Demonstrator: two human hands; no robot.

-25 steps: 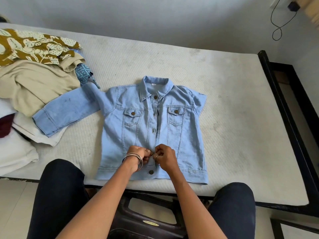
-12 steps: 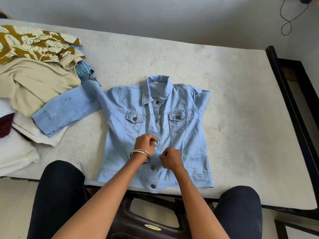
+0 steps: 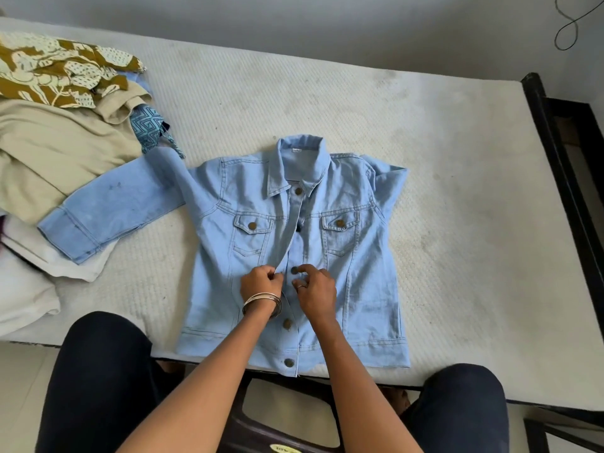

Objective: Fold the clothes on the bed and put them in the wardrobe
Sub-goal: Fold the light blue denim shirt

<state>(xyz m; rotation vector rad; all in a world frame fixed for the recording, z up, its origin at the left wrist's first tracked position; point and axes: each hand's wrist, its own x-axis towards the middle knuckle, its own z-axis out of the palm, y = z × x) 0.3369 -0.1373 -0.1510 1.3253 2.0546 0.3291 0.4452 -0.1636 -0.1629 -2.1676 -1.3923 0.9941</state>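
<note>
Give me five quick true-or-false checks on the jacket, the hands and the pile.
1. The jacket lies front up on the bed. True.
2. Both hands are at the jacket's collar. False: the left hand and right hand are at mid-placket.
3. The left hand pinches the placket edge. True.
4. The bottom button is undone. False: it looks fastened.
5. One sleeve reaches onto the pile. True.
</note>
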